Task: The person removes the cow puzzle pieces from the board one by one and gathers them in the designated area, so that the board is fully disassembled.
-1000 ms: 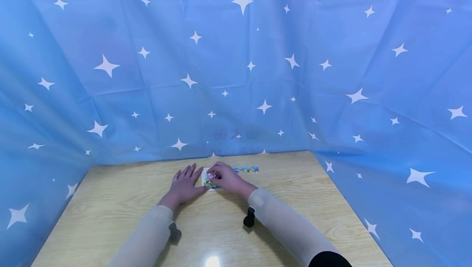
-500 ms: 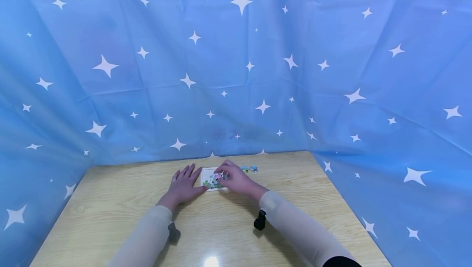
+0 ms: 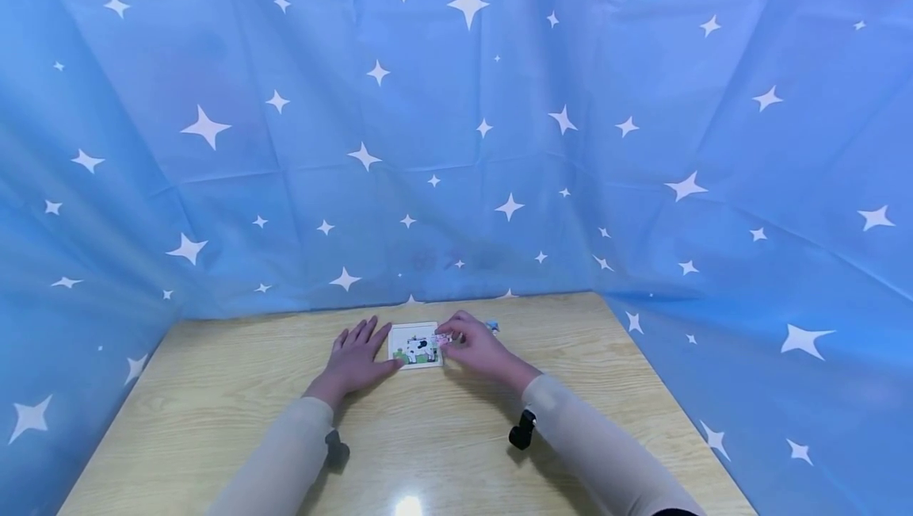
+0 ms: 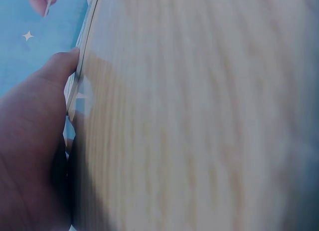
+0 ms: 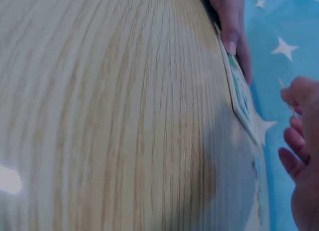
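A small jigsaw puzzle board [image 3: 416, 329] with a white border lies on the table; its lower part shows a black-and-white cow on green. My left hand [image 3: 358, 361] is spread flat at the board's left side, its thumb on the lower left corner, as the left wrist view also shows with the thumb [image 4: 65, 64] against the edge. Over the board's right edge, my right hand [image 3: 471, 348] pinches a pink puzzle piece [image 3: 444, 339] between thumb and fingers. In the right wrist view that piece [image 5: 287, 99] appears edge-on, raised above the board [image 5: 239, 91].
Loose blue puzzle pieces [image 3: 493, 326] lie behind my right hand, partly hidden by it. The wooden table [image 3: 421, 437] ends at a blue star-patterned curtain [image 3: 456, 207] at the back and sides.
My right hand has moved right with the pink piece, from over the board's middle to its right edge, uncovering the cow picture. My left hand stays put.
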Demonstrator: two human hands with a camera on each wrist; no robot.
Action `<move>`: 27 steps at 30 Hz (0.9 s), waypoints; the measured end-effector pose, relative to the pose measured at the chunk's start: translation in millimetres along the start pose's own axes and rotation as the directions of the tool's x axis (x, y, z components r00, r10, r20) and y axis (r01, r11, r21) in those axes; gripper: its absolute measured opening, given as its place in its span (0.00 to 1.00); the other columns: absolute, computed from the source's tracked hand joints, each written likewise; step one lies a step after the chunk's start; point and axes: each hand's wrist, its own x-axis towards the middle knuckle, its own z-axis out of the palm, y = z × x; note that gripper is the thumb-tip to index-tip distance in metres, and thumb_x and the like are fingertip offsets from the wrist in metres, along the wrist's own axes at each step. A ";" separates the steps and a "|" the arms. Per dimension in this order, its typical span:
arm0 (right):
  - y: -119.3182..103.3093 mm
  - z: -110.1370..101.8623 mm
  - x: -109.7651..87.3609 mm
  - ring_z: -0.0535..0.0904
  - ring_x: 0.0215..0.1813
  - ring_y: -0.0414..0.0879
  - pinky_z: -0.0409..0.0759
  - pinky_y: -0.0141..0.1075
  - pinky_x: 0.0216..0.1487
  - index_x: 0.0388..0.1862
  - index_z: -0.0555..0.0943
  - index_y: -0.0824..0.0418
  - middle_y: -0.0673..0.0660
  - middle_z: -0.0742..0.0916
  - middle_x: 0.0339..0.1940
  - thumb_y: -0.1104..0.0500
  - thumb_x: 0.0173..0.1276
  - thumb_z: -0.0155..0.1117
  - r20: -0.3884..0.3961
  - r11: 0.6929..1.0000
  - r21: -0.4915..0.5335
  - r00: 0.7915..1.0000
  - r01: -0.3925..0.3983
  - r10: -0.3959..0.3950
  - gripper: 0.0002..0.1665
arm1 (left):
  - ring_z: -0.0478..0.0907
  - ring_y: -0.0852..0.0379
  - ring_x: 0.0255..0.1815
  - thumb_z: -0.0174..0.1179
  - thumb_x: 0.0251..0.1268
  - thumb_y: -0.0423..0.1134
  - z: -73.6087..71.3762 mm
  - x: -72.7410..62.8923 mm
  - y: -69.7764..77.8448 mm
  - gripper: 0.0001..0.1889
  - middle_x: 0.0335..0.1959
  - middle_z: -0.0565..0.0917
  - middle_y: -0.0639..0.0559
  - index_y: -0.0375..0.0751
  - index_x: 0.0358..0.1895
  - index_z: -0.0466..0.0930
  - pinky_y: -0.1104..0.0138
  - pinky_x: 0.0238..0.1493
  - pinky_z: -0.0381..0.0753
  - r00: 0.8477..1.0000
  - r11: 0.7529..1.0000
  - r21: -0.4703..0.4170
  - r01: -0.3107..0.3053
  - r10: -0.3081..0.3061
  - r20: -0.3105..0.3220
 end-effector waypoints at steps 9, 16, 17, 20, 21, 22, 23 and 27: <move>10.0 -12.0 -5.4 0.80 0.53 0.46 0.84 0.39 0.56 0.65 0.88 0.60 0.51 0.83 0.53 0.60 0.79 0.73 -0.015 0.999 0.001 0.999 -0.037 0.037 0.19 | 0.45 0.31 0.91 0.58 0.78 0.68 -2.1 0.3 -0.4 0.48 0.91 0.51 0.34 0.44 0.90 0.58 0.32 0.85 0.40 1.000 1.000 -0.005 -0.002 0.002 -0.003; 19.2 -19.3 -8.6 0.81 0.50 0.46 0.85 0.39 0.53 0.64 0.89 0.59 0.52 0.83 0.53 0.60 0.78 0.74 -0.034 0.999 -0.011 0.999 -0.030 0.030 0.18 | 0.44 0.32 0.92 0.57 0.76 0.72 9.1 7.7 -12.5 0.51 0.92 0.50 0.36 0.46 0.91 0.57 0.32 0.85 0.38 1.000 0.999 -0.033 -0.013 0.012 -0.016; 19.7 -20.3 -9.4 0.81 0.50 0.46 0.85 0.39 0.53 0.63 0.89 0.59 0.52 0.83 0.52 0.60 0.78 0.74 -0.037 0.999 -0.009 0.999 -0.036 0.036 0.17 | 0.44 0.32 0.92 0.57 0.76 0.74 11.2 9.2 -14.5 0.51 0.92 0.51 0.36 0.47 0.91 0.57 0.32 0.85 0.38 1.000 0.999 -0.035 -0.017 0.016 -0.020; 21.9 -21.8 -11.6 0.81 0.49 0.46 0.84 0.38 0.52 0.62 0.89 0.60 0.53 0.83 0.51 0.61 0.77 0.75 -0.044 0.998 -0.004 0.997 -0.056 0.055 0.17 | 0.45 0.33 0.92 0.56 0.74 0.77 16.0 12.3 -19.5 0.53 0.92 0.51 0.38 0.49 0.91 0.58 0.32 0.85 0.39 0.999 0.999 -0.045 -0.029 0.028 -0.028; 22.4 -21.9 -12.1 0.81 0.49 0.46 0.84 0.38 0.52 0.62 0.89 0.60 0.53 0.84 0.51 0.61 0.77 0.75 -0.044 0.998 0.000 0.997 -0.062 0.062 0.17 | 0.45 0.33 0.92 0.56 0.73 0.78 16.9 12.8 -20.3 0.53 0.92 0.51 0.37 0.49 0.91 0.58 0.32 0.85 0.39 0.999 0.998 -0.047 -0.034 0.032 -0.031; 23.2 -21.6 -12.2 0.81 0.49 0.46 0.84 0.38 0.52 0.62 0.89 0.60 0.53 0.84 0.51 0.61 0.77 0.75 -0.043 0.998 0.003 0.997 -0.066 0.066 0.17 | 0.45 0.33 0.92 0.56 0.73 0.78 17.7 13.1 -21.1 0.53 0.92 0.52 0.37 0.49 0.91 0.59 0.31 0.85 0.39 0.999 0.998 -0.046 -0.035 0.034 -0.032; 23.9 -21.2 -12.3 0.81 0.49 0.46 0.84 0.38 0.51 0.61 0.90 0.61 0.53 0.84 0.50 0.61 0.77 0.75 -0.042 0.998 0.009 0.997 -0.069 0.069 0.17 | 0.45 0.33 0.92 0.57 0.72 0.78 18.1 13.1 -21.3 0.54 0.92 0.51 0.38 0.49 0.91 0.59 0.31 0.85 0.39 0.999 0.998 -0.043 -0.035 0.033 -0.031; 27.3 -17.7 -11.4 0.81 0.49 0.45 0.84 0.37 0.52 0.61 0.90 0.59 0.51 0.84 0.49 0.61 0.77 0.75 -0.040 0.997 0.015 0.996 -0.082 0.082 0.16 | 0.45 0.33 0.92 0.57 0.73 0.77 19.5 12.8 -23.8 0.53 0.92 0.51 0.38 0.50 0.91 0.58 0.31 0.85 0.39 0.999 0.999 -0.028 -0.028 0.027 -0.034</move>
